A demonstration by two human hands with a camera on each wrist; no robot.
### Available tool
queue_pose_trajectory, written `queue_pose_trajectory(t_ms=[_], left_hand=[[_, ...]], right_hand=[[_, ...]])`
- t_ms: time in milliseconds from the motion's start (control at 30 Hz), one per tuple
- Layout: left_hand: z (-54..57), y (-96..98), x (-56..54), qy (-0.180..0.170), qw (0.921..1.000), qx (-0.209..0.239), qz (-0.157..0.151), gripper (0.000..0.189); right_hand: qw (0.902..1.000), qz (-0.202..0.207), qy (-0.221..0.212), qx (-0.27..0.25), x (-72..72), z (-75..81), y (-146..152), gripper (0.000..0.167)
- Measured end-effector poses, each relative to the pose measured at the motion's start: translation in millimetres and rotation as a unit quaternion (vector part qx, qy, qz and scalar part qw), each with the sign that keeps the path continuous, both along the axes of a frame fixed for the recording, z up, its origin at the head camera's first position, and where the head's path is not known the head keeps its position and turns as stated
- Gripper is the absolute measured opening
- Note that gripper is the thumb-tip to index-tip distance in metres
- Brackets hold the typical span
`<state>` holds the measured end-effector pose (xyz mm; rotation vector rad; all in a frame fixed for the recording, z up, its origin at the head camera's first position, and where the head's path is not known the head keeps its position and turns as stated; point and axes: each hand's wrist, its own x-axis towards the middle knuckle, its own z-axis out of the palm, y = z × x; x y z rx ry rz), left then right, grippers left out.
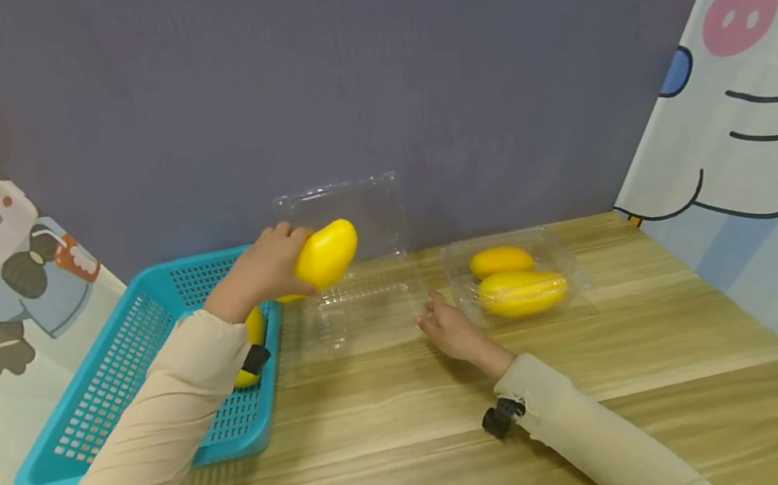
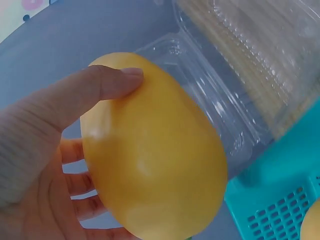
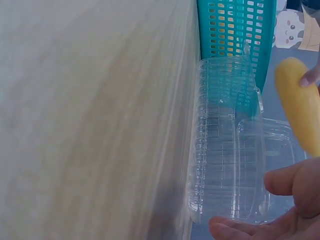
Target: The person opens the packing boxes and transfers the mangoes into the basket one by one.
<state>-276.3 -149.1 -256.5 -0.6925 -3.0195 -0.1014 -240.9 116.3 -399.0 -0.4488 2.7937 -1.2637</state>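
Observation:
My left hand (image 1: 264, 266) grips a yellow mango (image 1: 329, 254), thumb on one side and fingers round the other, above the left part of a clear plastic clamshell box (image 1: 368, 313). The box stands open, its lid (image 1: 339, 216) upright at the back. In the left wrist view the mango (image 2: 160, 155) fills the middle, with the thumb pressed near its top. My right hand (image 1: 455, 329) is by the box's right side, fingers loosely extended and holding nothing. From the right wrist, the box (image 3: 225, 150) shows beyond the spread thumb and fingers.
At the left is a teal perforated basket (image 1: 262, 442) with yellow mangoes (image 1: 254, 326) inside, partly hidden by my left arm. Right of my right hand, another clear box (image 1: 573, 257) holds two mangoes (image 1: 523, 293). A grey wall (image 1: 488, 103) rises behind the wooden table (image 1: 400, 465).

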Motion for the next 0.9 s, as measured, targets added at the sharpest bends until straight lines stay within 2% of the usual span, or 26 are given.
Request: queue_pose_trajectory(t_ms=[267,567,900], left_hand=[[4.4,-19.0,6.5,0.019,0.9989,0.030,0.031,0.084],[5.1,-40.9,9.7,0.002,0.9964,0.050,0.069,0.083],[7.5,-67.4,9.2,0.007,0.9927,0.070,0.099,0.086]], right_hand=[[0.9999,0.000,0.015,0.000,-3.6,-4.9,1,0.063],[1.0000,0.001,-0.001,-0.003,-4.0,-3.9,0,0.064],[1.0000,0.000,-0.004,-0.006,-3.9,-1.5,0,0.063]])
